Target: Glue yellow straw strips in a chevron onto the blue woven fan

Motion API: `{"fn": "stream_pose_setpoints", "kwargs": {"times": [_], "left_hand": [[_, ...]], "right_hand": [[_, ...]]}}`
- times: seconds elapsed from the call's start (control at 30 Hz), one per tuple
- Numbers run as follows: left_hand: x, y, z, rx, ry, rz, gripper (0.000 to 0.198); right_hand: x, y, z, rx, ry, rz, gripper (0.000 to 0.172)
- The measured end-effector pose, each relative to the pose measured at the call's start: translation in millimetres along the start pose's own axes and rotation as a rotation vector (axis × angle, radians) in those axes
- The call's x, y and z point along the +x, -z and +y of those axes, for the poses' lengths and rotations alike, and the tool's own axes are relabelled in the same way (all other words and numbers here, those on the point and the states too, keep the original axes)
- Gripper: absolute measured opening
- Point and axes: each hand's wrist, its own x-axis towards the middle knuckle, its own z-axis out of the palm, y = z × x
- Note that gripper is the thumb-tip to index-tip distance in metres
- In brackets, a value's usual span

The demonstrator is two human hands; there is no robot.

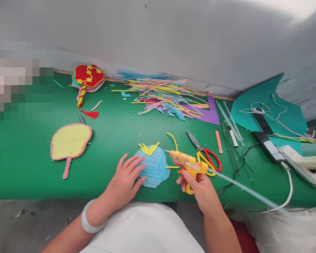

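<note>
Down at 6 o'clock on the green worktop (28, 172) sits a blue ribbed piece (156, 172), yellow strips (149, 150) in a V at its 12 o'clock edge. Left hand (125, 180)'s open, fingers spread over its 9 o'clock side, while the right hand (201, 191)'s gripping a yellow glue gun (196, 166) at its 3 o'clock, nozzle pointing toward 10.

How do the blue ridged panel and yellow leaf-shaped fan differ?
The yellow leaf-shaped fan has a pink handle; the blue ridged panel shows none. The panel carries yellow strips at its top; the fan's face is plain yellow. Your left hand touches the panel, not the fan. Both lie on the green table.
</note>
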Motion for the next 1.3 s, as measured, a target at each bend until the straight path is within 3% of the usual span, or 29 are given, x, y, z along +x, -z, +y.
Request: {"fn": "stream_pose_setpoints", "kwargs": {"times": [0.2, 0.4, 0.6, 1.3], "left_hand": [[16.9, -12.8, 5.9, 0.072, 0.025, -0.08, 0.039], [16.1, -22.1, 6.4, 0.11, 0.009, -0.092, 0.045], [16.3, -22.2, 7.5, 0.145, 0.01, -0.111, 0.049], [17.9, -22.9, 6.7, 0.131, 0.022, -0.149, 0.051]], "right_hand": [[7.4, -13.8, 10.8, -0.031, -0.069, -0.108, 0.053], [16.3, -24.1, 10.3, -0.088, -0.093, -0.078, 0.06], [20.4, -29.1, 2.8, -0.184, -0.13, -0.062, 0.068], [20.4, -30.1, 0.1, -0.253, -0.153, -0.071, 0.065]]}}
